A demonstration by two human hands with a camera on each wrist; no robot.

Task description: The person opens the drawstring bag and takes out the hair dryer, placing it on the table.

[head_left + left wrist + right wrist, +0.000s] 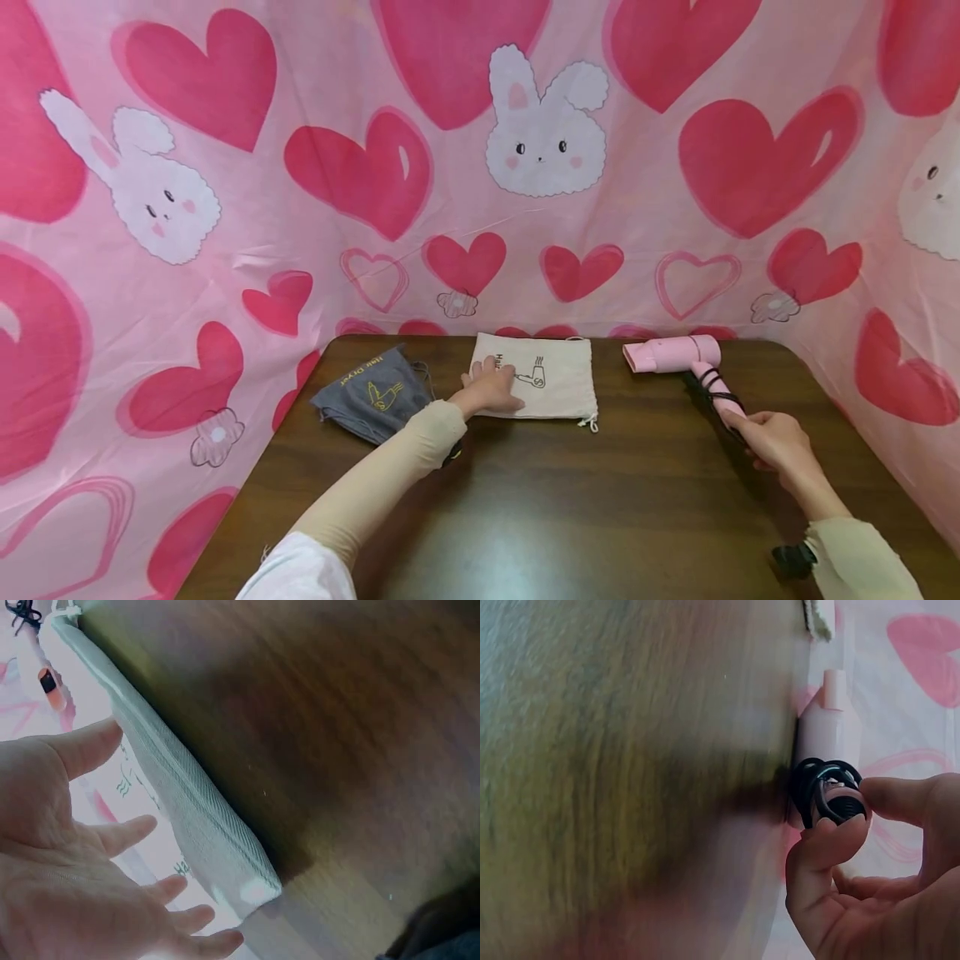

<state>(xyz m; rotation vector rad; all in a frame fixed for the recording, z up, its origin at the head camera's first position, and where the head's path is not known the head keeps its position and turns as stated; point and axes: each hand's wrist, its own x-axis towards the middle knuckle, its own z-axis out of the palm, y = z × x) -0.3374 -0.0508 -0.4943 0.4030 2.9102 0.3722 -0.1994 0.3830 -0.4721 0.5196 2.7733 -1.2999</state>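
Observation:
A cream drawstring bag point(570, 367) printed with a hair dryer drawing lies flat at the back middle of the table. Over its left part is my left hand point(491, 390), fingers spread; the left wrist view shows the palm point(67, 855) facing the bag point(187, 802), holding nothing. On the right, a pink hair dryer point(671, 354) has its nozzle pointing left and a black cord point(708, 392) wound round its handle. My right hand point(776, 442) pinches the handle's end between thumb and fingers, as the right wrist view shows beside the coiled cord point(806, 787).
A dark grey drawstring bag point(375, 396) with yellow "Hair Dryer" lettering lies at the back left, looking bulged, partly behind my left forearm. The brown wooden table point(600, 517) meets a pink curtain point(637, 233) with hearts and rabbits at the back and sides.

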